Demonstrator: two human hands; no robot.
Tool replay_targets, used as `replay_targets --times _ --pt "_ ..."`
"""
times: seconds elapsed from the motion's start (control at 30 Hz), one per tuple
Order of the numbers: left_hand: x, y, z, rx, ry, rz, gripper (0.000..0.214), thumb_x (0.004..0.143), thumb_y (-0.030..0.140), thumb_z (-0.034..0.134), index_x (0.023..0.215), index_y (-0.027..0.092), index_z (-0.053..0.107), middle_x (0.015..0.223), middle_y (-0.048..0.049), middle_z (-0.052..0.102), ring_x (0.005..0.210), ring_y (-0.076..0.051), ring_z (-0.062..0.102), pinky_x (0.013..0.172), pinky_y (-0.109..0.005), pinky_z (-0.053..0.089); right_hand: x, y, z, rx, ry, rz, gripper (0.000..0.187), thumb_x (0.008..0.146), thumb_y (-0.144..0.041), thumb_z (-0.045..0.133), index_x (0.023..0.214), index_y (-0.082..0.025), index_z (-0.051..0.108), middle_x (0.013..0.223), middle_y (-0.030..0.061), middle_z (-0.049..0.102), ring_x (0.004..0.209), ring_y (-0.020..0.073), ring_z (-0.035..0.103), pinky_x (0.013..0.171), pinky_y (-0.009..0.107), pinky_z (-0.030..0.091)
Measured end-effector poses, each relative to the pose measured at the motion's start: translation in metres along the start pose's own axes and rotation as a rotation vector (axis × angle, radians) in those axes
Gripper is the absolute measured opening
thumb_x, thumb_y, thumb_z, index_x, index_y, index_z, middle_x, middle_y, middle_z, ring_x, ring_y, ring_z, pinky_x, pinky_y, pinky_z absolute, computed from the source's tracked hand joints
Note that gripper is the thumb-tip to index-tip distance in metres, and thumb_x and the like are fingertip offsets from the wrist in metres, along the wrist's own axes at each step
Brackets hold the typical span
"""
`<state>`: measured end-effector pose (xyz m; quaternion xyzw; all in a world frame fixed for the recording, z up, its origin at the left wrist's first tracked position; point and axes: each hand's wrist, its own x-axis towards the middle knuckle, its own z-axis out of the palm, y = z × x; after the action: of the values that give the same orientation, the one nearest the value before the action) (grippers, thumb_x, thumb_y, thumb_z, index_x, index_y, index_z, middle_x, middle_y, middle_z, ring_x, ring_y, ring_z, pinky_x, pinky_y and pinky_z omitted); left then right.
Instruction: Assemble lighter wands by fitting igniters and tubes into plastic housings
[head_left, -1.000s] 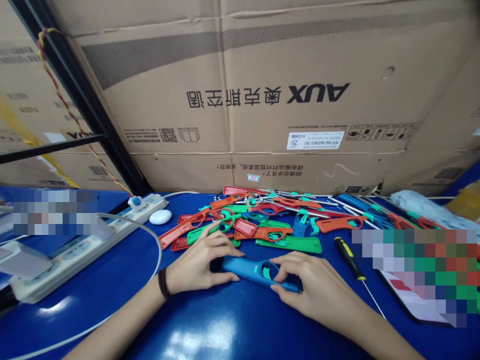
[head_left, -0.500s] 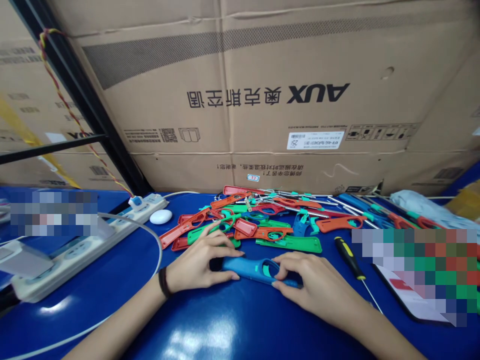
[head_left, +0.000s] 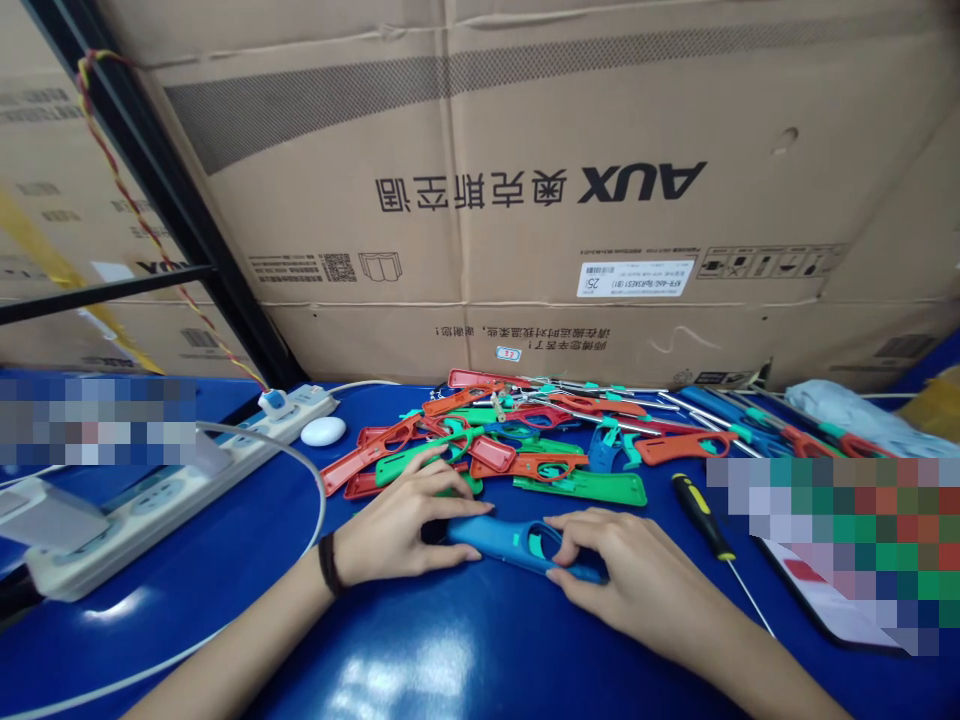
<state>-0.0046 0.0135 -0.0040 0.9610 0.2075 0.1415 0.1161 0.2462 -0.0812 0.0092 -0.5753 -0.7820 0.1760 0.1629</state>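
A blue plastic lighter casing [head_left: 495,537] with a finger hole and a teal trigger lies low over the blue table, held from both ends. Thumb and fingers of my left hand [head_left: 401,530] close around its left end. At the end with the hole, my right hand [head_left: 626,560] pinches the casing between thumb and fingers. Just beyond my hands is a heap of lighter parts, among them an orange casing half [head_left: 532,466], a green casing half [head_left: 585,487] and a red casing half [head_left: 491,454].
A black and yellow screwdriver [head_left: 703,517] lies right of my right hand, near a partly blurred phone [head_left: 832,600]. To the left are a white power strip [head_left: 161,492], its cable and a white oval object [head_left: 323,431]. A large cardboard box [head_left: 525,110] stands behind.
Both hands keep the same hold on the blue casing, with hardly any movement. The whole view has shifted very slightly.
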Motion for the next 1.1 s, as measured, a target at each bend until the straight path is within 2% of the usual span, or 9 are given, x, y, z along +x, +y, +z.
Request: replay_targets --times 0.37,0.6,1.1 --pt "0.0004 -0.0005 0.0036 0.024 0.018 0.023 0.045 0.083 0.044 0.064 0.125 0.031 0.057 0.103 -0.0030 0.062 0.098 -0.021 0.057 0.109 -0.050 0.019 -0.0011 0.0015 -0.0073 0.015 -0.001 0.052 0.005 0.071 -0.023 0.069 0.074 -0.027 0.070 0.107 0.0011 0.072 0.097 0.0255 0.067 0.084 0.035 0.051" --pt "0.0003 0.0005 0.0036 0.022 0.022 0.013 0.047 0.084 0.043 0.064 0.128 0.033 0.054 0.101 -0.0024 0.062 0.100 -0.021 0.056 0.110 -0.050 0.018 0.0009 0.0026 -0.0065 0.015 -0.014 0.040 0.007 0.076 -0.020 0.064 0.078 -0.025 0.069 0.102 0.0009 0.073 0.090 0.0235 0.069 0.082 0.033 0.050" --pt "0.0007 0.0008 0.0066 0.016 0.034 -0.006 0.043 0.084 0.046 0.062 0.125 0.031 0.057 0.102 -0.0026 0.060 0.099 -0.021 0.055 0.107 -0.052 0.023 0.0020 0.0056 -0.0091 -0.017 -0.027 0.031 0.008 0.078 -0.020 0.065 0.084 -0.025 0.068 0.089 -0.0026 0.074 0.082 0.0208 0.069 0.071 0.028 0.048"
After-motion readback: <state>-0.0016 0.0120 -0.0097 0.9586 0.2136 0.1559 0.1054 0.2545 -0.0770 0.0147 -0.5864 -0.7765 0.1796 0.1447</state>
